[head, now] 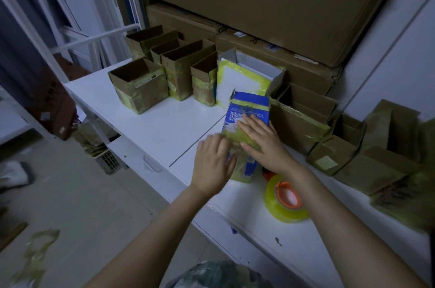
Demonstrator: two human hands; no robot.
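White desk (164,127): blue box (247,111) under both hands, flat on tape.

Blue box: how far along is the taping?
Done: brown boxes and white box behind already carry yellow tape. In hand: blue box, lower half wrapped; right hand presses tape flat, left hand touches its near side, blurred. Left, likely: its upper blue part is mostly bare; tape roll lies beside it.

Both hands are pressing on a blue box (247,120) wrapped in yellowish tape, lying on the white counter (164,127): the left hand (213,165) against its near side, the right hand (263,141) lying flat on top. A tape roll (284,200) is sitting just beside the right wrist.
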